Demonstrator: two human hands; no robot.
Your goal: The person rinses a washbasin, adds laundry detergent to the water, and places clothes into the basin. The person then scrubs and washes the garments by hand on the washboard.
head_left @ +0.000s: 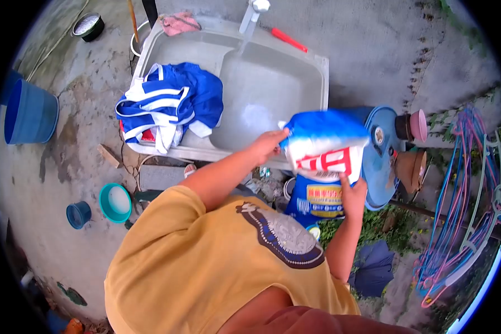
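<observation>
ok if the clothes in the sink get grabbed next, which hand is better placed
Probably the left hand: it is nearer the clothes, by the near edge of the sink. The right hand is farther off, on the other side of the bag. Both hands are holding the bag, though.

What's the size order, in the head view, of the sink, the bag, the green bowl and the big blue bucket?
Largest to smallest:
1. Sink
2. Bag
3. Big blue bucket
4. Green bowl

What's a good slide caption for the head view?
Left hand and right hand hold a bag near a sink with clothes.
</observation>
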